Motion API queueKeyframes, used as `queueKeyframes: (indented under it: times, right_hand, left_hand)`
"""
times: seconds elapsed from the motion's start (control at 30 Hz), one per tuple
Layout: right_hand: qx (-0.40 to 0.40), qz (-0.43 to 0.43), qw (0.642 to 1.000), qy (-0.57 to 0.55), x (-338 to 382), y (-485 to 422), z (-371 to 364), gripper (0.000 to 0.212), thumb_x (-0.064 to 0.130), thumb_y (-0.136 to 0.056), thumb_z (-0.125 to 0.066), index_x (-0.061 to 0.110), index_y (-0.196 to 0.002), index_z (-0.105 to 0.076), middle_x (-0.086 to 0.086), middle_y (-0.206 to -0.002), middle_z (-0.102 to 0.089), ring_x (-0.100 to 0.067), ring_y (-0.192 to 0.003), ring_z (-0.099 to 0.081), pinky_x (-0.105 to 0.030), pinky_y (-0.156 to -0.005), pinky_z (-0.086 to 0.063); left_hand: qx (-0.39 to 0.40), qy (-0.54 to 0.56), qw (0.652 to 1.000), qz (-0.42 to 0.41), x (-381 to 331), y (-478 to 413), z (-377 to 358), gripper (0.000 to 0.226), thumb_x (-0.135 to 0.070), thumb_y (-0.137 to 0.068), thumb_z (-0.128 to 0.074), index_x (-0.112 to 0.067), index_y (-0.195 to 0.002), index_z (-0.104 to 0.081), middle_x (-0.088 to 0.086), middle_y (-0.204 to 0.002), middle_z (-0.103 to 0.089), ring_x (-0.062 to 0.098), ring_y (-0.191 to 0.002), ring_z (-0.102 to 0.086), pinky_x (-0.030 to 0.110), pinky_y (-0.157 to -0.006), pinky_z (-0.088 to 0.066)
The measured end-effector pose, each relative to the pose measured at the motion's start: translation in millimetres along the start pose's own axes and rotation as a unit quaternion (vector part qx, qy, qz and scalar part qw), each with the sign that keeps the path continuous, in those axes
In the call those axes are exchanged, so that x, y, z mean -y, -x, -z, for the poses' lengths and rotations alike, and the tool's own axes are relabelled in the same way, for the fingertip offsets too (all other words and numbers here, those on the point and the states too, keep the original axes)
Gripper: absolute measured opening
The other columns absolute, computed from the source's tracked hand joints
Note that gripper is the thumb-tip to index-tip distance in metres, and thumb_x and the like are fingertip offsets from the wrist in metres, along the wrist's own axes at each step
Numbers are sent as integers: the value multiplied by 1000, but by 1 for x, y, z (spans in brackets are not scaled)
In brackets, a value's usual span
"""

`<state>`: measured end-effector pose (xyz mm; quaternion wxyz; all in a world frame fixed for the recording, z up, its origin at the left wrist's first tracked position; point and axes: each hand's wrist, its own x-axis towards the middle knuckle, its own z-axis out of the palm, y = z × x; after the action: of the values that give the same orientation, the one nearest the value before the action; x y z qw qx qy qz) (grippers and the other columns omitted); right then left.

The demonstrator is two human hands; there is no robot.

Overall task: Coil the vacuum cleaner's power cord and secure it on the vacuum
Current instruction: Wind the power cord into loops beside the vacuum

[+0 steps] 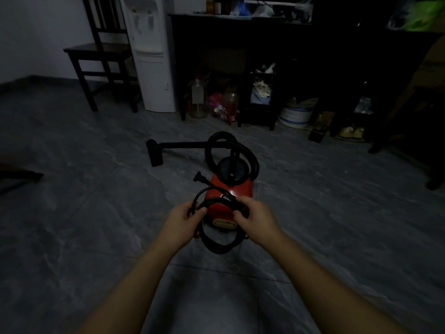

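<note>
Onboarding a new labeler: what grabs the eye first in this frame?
The red vacuum on the grey floor at centre, its black hose looped behind it. In front, the left hand and right hand both grip the coiled black cord; its plug sticks up left.

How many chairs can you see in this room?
1 whole one: a dark wooden chair against the back wall at left, beside the white water dispenser. Dark legs at the right edge might belong to another seat, but the room is too dim to tell.
</note>
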<state>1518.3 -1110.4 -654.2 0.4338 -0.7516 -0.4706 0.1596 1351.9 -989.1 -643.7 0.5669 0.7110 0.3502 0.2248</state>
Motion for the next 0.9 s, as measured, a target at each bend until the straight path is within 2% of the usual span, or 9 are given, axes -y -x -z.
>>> queueKeyframes:
  times: [0.13,0.23,0.4,0.47,0.57,0.67,0.73,0.8,0.9]
  right_hand:
    - [35,-14,999,14,0,3,0,27,16,-92,-62,24,-118,-64,16,-94,-68,4,-87,-66,-10,-72,-48]
    - [54,-27,998,-21,1,5,0,24,10,-92,-64,17,-115,-66,16,-91,-69,11,-84,-67,-6,-72,-49]
    - [43,-58,996,-49,-3,0,9,20,7,-89,-67,16,-106,-72,0,-94,-76,-10,-87,-72,-33,-85,-60]
    - [61,-61,995,-52,-3,-2,13,20,5,-89,-66,12,-106,-73,-4,-93,-76,-14,-88,-73,-36,-86,-60]
    - [104,-53,992,-40,-3,-1,17,20,4,-90,-65,11,-107,-73,-2,-95,-75,-13,-89,-72,-30,-85,-59]
    - [149,-42,988,-21,-1,-4,19,16,7,-88,-68,13,-101,-75,-4,-94,-76,-13,-86,-72,-27,-81,-57]
    - [166,-30,985,-30,3,-4,18,15,10,-87,-70,21,-95,-76,-2,-91,-76,-5,-81,-69,-22,-77,-55]
    - [159,-33,985,-55,7,-5,17,16,12,-85,-73,27,-87,-76,-7,-88,-76,-6,-78,-68,-27,-79,-55]
    - [144,-45,983,-100,10,-7,16,24,5,-85,-72,29,-81,-74,-1,-79,-74,-4,-74,-69,-26,-74,-57]
  left_hand:
    - [-13,-33,999,-23,1,0,0,13,-17,-96,-60,-19,-83,-63,-1,-60,-58,8,-48,-58,29,-50,-49]
    - [-20,-57,998,-34,1,0,-1,13,-19,-95,-62,-20,-82,-64,-6,-56,-59,5,-48,-58,30,-52,-49]
    - [-21,-147,988,-44,-3,-1,0,11,-27,-88,-70,-20,-84,-62,-2,-60,-58,15,-54,-58,29,-52,-48]
    - [-58,-258,962,-69,-4,-1,4,32,-38,-78,-77,-26,-101,-59,-7,-79,-59,13,-73,-59,27,-62,-49]
    - [-87,-399,895,-179,0,0,9,79,-52,-67,-80,-29,-134,-45,0,-129,-51,17,-118,-51,37,-94,-50]
    - [-27,-466,845,-261,4,-1,6,81,-50,-68,-77,-27,-140,-46,6,-143,-50,25,-131,-47,40,-106,-42]
    - [22,-433,871,-231,3,-1,4,60,-43,-75,-73,-32,-131,-54,-3,-125,-65,19,-115,-60,32,-93,-48]
    - [37,-372,908,-187,3,0,4,43,-36,-81,-71,-33,-121,-58,-7,-107,-71,14,-98,-67,26,-77,-50]
    - [22,-295,941,-164,2,1,4,27,-26,-86,-69,-33,-111,-63,-10,-94,-71,9,-85,-67,24,-72,-51]
